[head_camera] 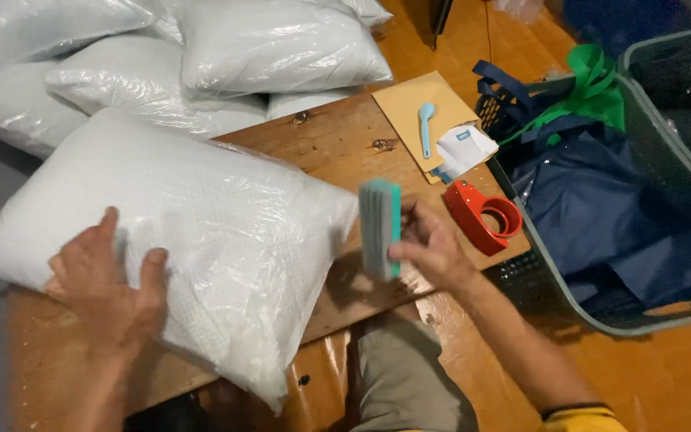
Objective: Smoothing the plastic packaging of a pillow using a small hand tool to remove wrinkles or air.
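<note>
Two hands split the work: my left hand lies flat and open on the bagged pillow; my right hand, just right of it, grips a teal brush upright.

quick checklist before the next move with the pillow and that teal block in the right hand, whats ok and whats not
1. Left hand flat on the bagged pillow, holding it down: ok.
2. Right hand has the teal block pinched upright at its edge: ok, though the block is blurred.
3. Block touching the pillow: cannot tell; it appears just off the pillow's right corner.
4. Pillow fully on the wooden table: not ok, its near corner overhangs the edge.
5. Red tape dispenser close to the right hand, lying on the table: ok.
6. Plastic bag sealed: cannot tell.
</note>
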